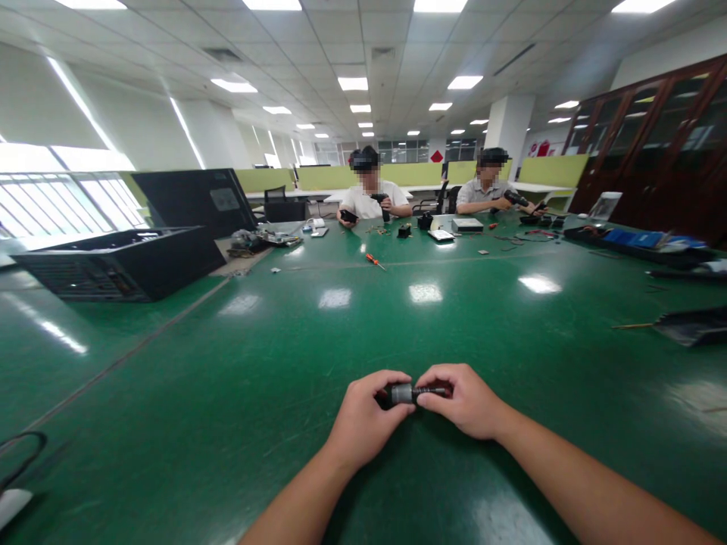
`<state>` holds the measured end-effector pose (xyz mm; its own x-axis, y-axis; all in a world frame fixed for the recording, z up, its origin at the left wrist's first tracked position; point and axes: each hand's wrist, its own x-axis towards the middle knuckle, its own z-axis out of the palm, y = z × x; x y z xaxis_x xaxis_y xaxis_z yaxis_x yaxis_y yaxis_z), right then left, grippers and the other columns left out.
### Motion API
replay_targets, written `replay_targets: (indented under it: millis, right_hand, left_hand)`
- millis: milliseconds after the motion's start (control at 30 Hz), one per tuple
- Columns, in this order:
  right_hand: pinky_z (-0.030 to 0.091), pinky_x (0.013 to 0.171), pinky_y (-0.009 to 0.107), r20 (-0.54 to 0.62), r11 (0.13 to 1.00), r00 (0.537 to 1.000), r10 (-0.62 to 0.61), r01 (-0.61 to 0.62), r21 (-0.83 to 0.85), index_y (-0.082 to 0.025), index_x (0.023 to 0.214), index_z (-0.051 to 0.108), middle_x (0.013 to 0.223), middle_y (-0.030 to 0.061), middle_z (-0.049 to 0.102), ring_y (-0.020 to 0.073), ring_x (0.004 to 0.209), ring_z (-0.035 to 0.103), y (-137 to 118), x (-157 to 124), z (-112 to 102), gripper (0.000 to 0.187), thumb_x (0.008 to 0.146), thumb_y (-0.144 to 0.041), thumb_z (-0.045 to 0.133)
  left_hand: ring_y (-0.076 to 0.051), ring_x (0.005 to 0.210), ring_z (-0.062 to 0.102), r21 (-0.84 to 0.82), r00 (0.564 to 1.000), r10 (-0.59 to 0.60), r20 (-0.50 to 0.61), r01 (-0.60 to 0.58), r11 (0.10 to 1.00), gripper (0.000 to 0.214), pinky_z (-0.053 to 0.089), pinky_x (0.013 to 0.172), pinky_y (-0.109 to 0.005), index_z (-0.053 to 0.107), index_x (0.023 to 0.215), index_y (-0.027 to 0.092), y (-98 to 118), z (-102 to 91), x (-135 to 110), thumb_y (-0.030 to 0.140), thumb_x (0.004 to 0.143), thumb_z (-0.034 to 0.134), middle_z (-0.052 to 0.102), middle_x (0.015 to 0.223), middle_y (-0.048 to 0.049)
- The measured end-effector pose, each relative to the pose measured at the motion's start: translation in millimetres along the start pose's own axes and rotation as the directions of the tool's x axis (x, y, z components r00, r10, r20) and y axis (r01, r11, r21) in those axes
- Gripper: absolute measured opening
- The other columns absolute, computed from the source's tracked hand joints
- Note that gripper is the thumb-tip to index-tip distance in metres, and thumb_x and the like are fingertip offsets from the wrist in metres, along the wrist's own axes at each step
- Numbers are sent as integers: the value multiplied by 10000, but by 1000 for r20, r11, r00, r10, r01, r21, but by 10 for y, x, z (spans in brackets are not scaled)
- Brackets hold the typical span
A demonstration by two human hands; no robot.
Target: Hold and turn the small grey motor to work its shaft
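Observation:
Low over the green table (273,333), my two hands meet at a small motor-like part (402,393), a grey cylinder with dark ends and a thin ribbed metal shaft pointing right. Its exact kind is too small to make out. My left hand (366,415) is closed around the cylinder, thumb in front and fingers behind. The shaft side is pinched by my right hand (463,400), whose fingers partly hide a dark reddish bit at that end. Both palms face inward.
An orange screwdriver (372,260) lies farther ahead. To the left stands an opened black computer case (141,261) beside circuit parts (264,240). A black tray (630,244) and dark dustpan-like object (693,325) are at right. Two people (372,198) sit opposite, holding dark tools.

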<state>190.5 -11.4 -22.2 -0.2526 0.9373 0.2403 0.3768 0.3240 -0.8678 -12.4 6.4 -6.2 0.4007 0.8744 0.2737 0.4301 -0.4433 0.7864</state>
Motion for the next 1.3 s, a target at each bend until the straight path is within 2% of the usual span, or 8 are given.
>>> replay_targets:
  millis: [800,1300]
  right_hand:
    - [444,626,251,4,998,1000,12,-12,60,-159,870,730,777,35,691,156,669,590,-2,-17,-3,120,782,-215,672]
    - [444,623,249,-3,1000,1000,1,-1,21,-160,868,735,781,39,696,162,683,597,-11,-12,-9,123,784,-218,666]
  left_hand:
    - [-158,842,653,-35,999,-36,-6,36,999,319,466,760,-247,731,933,267,-2,-5,5,90,670,769,731,924,42]
    - [-168,817,653,-29,998,-61,-8,61,998,323,468,761,-264,738,931,277,-14,2,3,112,657,781,735,906,40]
